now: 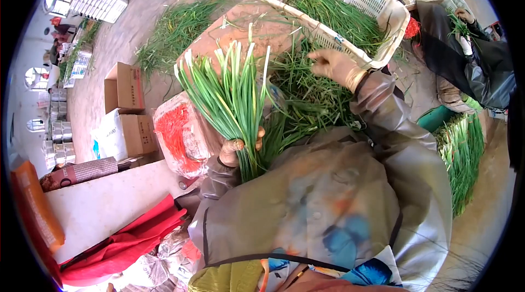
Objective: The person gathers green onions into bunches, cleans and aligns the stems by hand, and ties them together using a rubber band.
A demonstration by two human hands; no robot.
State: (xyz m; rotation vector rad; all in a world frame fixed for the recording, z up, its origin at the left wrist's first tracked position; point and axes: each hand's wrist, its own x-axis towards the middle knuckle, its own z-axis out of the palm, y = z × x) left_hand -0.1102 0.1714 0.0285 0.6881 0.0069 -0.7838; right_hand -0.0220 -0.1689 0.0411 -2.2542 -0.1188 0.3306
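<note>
My left hand (232, 152) is closed around a bunch of garlic chives (232, 92), held upright with the white stem ends at the top. The leaf ends run down past my fingers against my sleeve. My right hand (336, 68), in a thin glove, is raised beside the near rim of a white plastic crate (391, 48). Its fingers are bent and point left, apart from the thumb, and nothing shows between them. Under that hand lies a heap of loose green leaves (309, 95). More chives (333, 16) lie inside the crate.
Red ties (178, 133) rest on a pale block to my left. Cardboard boxes (123, 87) and a white board (115, 199) stand further left. Loose greens (175, 29) litter the floor ahead. At right are a pile of chives (462, 155) and another person's hand (465, 16) holding greens.
</note>
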